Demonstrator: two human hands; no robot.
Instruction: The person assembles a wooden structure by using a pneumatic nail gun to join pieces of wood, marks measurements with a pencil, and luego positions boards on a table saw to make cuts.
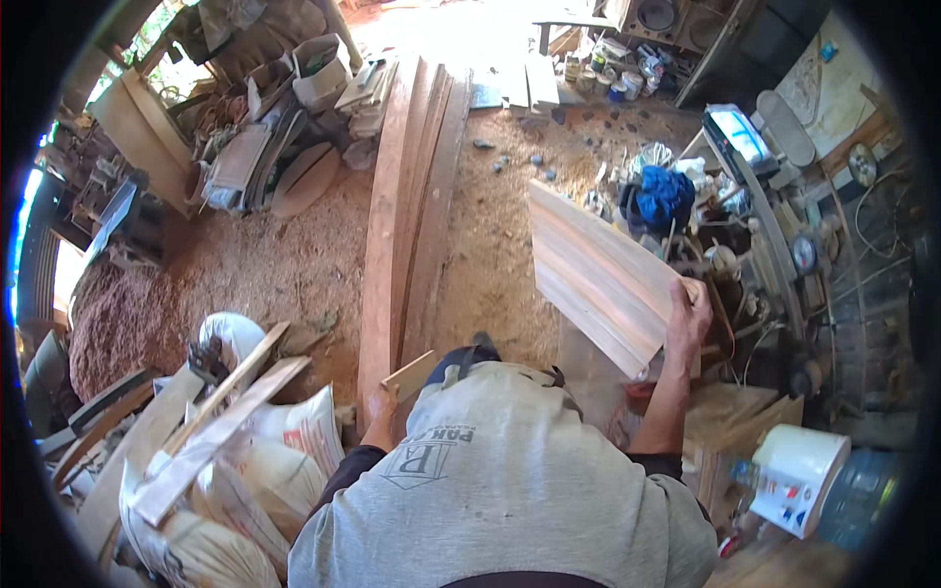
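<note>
My right hand point(690, 309) grips the right corner of a broad wooden panel point(598, 269) made of pale and reddish strips, its fingers closed over the edge. The panel is held tilted, off to the right in front of me. Low on the left, my left hand point(380, 404) is closed on a short wooden board point(410, 373), close to my body. Part of that hand is hidden by my sleeve and shirt. Beside it, long reddish-brown planks point(397, 216) lie lengthwise on the ground, running away from me.
Sacks point(260, 461) with offcuts on top lie at the lower left, near a sawdust heap point(127, 314). A blue cloth bundle point(665, 194) and clutter stand beyond the panel. A white water dispenser point(799, 480) lies at the lower right. Paint cans point(618, 88) sit at the back.
</note>
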